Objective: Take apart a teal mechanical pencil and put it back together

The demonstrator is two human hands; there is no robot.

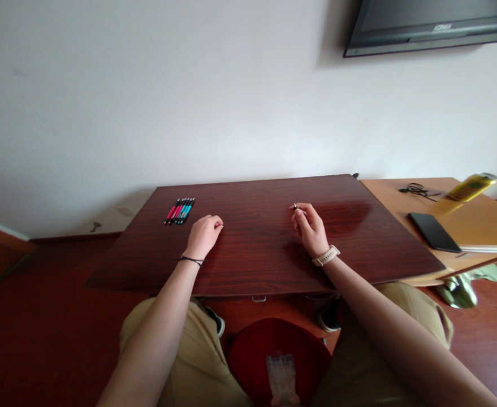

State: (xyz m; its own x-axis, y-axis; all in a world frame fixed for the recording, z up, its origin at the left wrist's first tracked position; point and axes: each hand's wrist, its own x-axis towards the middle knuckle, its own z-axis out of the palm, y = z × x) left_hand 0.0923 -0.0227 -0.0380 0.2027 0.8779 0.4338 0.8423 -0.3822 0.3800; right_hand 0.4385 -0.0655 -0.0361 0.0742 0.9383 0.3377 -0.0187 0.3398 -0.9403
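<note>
My left hand (203, 236) rests on the dark red-brown wooden table (256, 249), its fingers curled in and nothing showing between them. To its left lies a neat row of several pens (180, 211), some pink and some teal, with black ends. Over the right half of the tabletop, my right hand (311, 227) pinches between thumb and fingers what looks like a pen (295, 207). Only a short black and silver end of it shows; the hand covers the rest.
On a lighter wooden desk (432, 186) at the right are a black phone (433, 232), a coiled black cable (418, 190) and a yellow can (471, 187). A red stool (248, 350) stands between my legs with a clear plastic packet (281, 373). A television (435, 34) hangs above.
</note>
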